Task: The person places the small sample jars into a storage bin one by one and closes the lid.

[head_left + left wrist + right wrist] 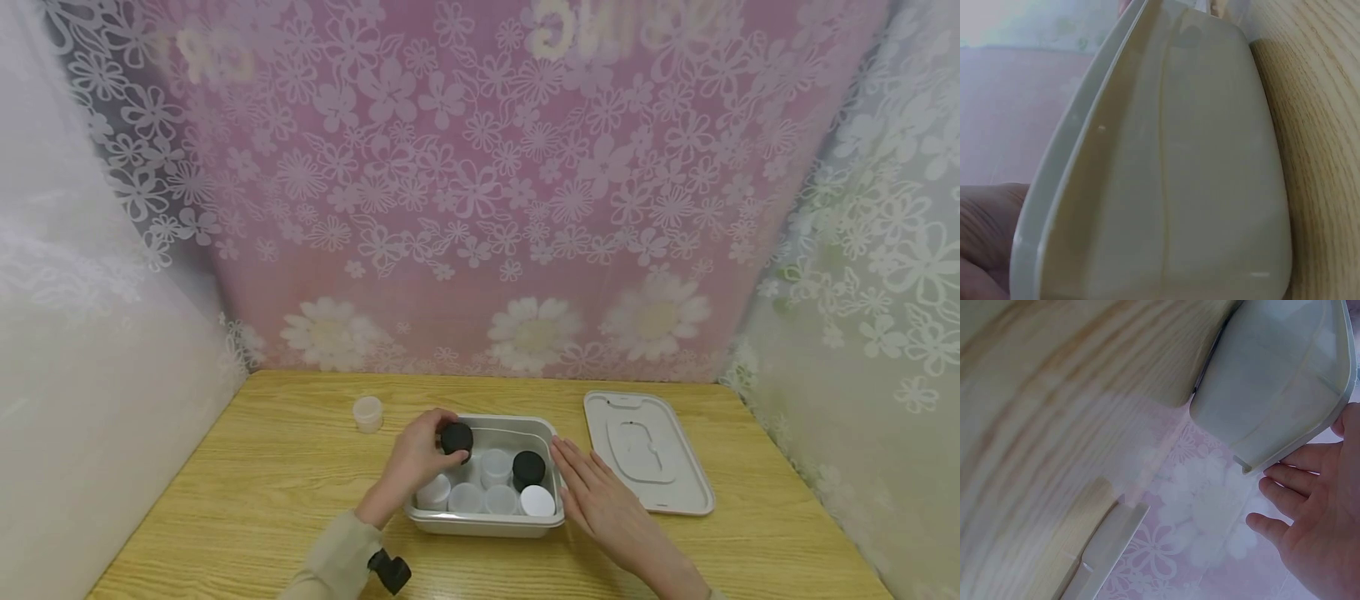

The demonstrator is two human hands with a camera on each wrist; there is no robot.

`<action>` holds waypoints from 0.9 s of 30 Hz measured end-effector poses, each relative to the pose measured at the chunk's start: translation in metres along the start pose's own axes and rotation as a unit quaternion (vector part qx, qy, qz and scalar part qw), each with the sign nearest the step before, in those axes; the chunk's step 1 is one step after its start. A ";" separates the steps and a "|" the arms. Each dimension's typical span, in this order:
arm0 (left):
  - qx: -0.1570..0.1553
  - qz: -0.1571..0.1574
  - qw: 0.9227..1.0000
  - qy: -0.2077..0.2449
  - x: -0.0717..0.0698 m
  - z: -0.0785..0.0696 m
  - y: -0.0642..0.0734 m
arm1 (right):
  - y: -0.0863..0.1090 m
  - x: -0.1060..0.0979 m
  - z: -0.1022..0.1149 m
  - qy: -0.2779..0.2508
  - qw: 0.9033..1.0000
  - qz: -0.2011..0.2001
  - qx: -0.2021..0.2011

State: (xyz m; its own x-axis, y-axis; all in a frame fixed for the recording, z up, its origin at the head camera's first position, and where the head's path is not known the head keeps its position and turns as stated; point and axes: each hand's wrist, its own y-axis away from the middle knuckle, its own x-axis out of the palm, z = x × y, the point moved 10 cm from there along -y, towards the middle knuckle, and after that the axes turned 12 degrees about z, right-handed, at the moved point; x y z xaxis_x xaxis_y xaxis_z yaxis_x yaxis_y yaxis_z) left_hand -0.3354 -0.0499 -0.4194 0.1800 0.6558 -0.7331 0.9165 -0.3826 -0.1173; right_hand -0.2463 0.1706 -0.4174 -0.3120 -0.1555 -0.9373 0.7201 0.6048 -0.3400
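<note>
In the head view, my left hand (414, 457) pinches a round black-topped jar (457, 437) between thumb and fingers, over the back left of a white plastic box (483, 528). Inside the box stand several translucent jars (497, 467), a second black-topped jar (528, 467) and a white-lidded jar (537, 501). My right hand (609, 507) lies with straight fingers along the box's right rim. The right wrist view shows its fingertips (1275, 472) at that rim. In the left wrist view, the box wall (1210, 156) hides most of the left hand and the jar.
A flat white lid (648, 450) lies on the wooden table (285, 492) to the right of the box. One small translucent jar (368, 414) stands at the back left, outside the box. Flowered pink curtain (480, 208) closes off the back, with pale sheets at both sides.
</note>
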 end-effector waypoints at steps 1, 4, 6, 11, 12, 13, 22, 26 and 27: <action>0.003 0.004 1.000 -0.013 0.001 -0.002 -0.001 | 0.000 -0.001 0.000 0.003 1.000 -0.001 0.000; 0.002 0.023 0.999 -0.042 0.008 -0.004 -0.005 | 0.001 -0.002 0.000 0.007 1.000 -0.004 0.000; 0.002 0.037 0.998 -0.053 0.013 -0.005 -0.007 | 0.001 -0.002 0.000 0.008 1.000 -0.003 0.000; -0.005 0.064 0.997 -0.047 0.023 -0.005 -0.009 | 0.001 0.000 0.000 0.006 1.000 0.000 0.002; -0.006 0.067 0.996 -0.050 0.025 -0.005 -0.009 | 0.001 0.000 0.000 0.006 1.000 0.000 0.002; -0.009 0.070 0.996 -0.052 0.026 -0.005 -0.010 | 0.001 0.001 0.000 0.006 1.000 0.000 0.003; -0.017 0.090 0.993 -0.075 0.034 -0.003 -0.010 | 0.001 -0.001 0.001 0.006 1.000 -0.009 -0.009; -0.004 0.091 0.993 -0.078 0.030 -0.006 -0.011 | 0.001 -0.001 0.000 0.002 1.000 -0.006 -0.005; -0.002 0.087 0.993 -0.075 0.028 -0.007 -0.011 | 0.001 -0.001 0.000 0.001 1.000 -0.006 -0.005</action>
State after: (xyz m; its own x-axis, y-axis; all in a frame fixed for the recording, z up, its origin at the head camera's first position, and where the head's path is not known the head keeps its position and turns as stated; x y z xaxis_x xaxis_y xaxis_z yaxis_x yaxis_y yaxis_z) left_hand -0.3376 -0.0230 -0.4339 0.2812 0.4745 -0.8341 0.8776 -0.4787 0.0236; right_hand -0.2455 0.1711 -0.4170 -0.3208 -0.1614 -0.9333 0.7105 0.6106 -0.3498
